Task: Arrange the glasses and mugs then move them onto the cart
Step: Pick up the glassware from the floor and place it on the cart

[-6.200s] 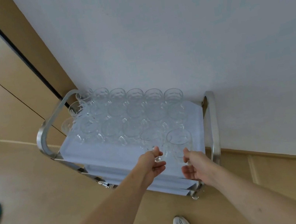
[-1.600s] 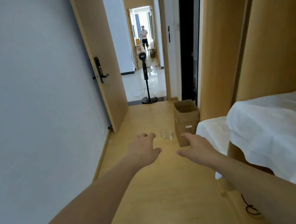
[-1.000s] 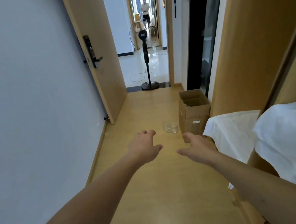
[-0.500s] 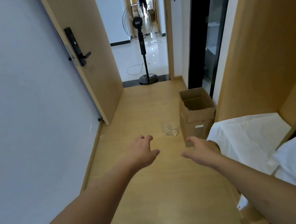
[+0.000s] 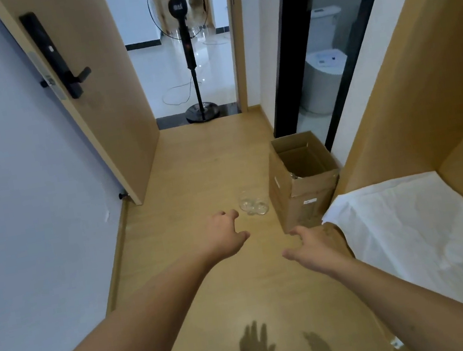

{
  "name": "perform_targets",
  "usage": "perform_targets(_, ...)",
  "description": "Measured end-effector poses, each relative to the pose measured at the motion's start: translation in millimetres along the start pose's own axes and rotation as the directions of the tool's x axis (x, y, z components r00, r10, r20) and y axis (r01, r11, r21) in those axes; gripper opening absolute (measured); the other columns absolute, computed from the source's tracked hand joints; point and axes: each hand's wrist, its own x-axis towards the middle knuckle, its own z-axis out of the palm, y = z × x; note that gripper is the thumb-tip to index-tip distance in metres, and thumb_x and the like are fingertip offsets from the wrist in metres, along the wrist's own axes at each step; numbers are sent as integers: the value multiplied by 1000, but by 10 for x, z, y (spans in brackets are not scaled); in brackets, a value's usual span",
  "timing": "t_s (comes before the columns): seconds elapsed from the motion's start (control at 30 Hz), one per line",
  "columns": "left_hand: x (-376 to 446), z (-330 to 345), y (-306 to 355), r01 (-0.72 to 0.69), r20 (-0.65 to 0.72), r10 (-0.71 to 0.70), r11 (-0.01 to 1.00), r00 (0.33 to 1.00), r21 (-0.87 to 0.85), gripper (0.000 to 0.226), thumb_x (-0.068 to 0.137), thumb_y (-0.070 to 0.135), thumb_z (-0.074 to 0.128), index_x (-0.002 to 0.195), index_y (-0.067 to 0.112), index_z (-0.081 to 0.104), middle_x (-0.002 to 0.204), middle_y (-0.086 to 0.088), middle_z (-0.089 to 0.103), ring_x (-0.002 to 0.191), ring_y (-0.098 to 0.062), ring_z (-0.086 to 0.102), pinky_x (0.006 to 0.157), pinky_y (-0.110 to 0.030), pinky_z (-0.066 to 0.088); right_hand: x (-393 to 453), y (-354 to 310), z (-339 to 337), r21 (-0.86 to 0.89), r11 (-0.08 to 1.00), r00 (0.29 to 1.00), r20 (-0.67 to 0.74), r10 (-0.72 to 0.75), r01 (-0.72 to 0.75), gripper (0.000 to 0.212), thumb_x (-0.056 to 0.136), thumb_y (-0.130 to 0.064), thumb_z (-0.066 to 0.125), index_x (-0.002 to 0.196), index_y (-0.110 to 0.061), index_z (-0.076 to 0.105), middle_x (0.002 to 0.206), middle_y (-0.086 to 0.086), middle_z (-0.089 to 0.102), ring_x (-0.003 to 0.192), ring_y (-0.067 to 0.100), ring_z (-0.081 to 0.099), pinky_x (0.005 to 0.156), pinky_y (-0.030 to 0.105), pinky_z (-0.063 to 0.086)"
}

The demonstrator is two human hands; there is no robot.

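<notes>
The person has walked closer along the floor (image 5: 191,157), so the two glasses (image 5: 253,203) beside the cardboard box (image 5: 301,182) now lie just ahead of the empty, loosely spread left hand (image 5: 223,238) and right hand (image 5: 315,245), probably for pickup next.

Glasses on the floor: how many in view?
2 glasses, side by side on the wooden floor left of the cardboard box: one, one. Glassware also glints inside the box; count there unclear.

Clear glasses (image 5: 252,204) stand on matt wooden floor (image 5: 194,175) beside a cardboard box (image 5: 302,191) (plain brown, unglossed).
</notes>
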Motion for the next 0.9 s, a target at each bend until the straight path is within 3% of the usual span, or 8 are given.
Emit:
perform_targets(0.33, 1322, -385, -767, 23, 88, -18, 998, 996, -63, 61, 94, 43, 65, 145, 15, 48, 140, -15, 53, 131, -35, 49, 106, -40, 43, 1118, -673, 137, 71, 987, 989, 23, 143, -144, 66, 87, -41, 74, 145, -20, 49, 145, 9, 53, 133, 27, 50, 107, 42, 45)
perform_targets(0.6, 2244, -366, -918, 80, 166, -64, 993, 984, -90, 63, 92, 46, 66, 145, 17, 48, 142, -13, 52, 131, -33, 50, 107, -39, 43, 2068, -907, 102, 69, 976, 977, 77, 199, -205, 64, 88, -42, 74, 143, -21, 48, 144, 7, 54, 131, 27, 51, 104, 38, 45)
perform_targets(0.9, 3571, -578, -827, 189, 189, -178, 981, 966, -44, 62, 94, 47, 64, 145, 17, 48, 143, -12, 51, 132, -32, 49, 107, -38, 43, 3736, -1034, -203, 87, 979, 968, 192, 164, -183, 62, 91, -40, 71, 143, -17, 48, 140, 8, 55, 124, 26, 54, 97, 31, 44)
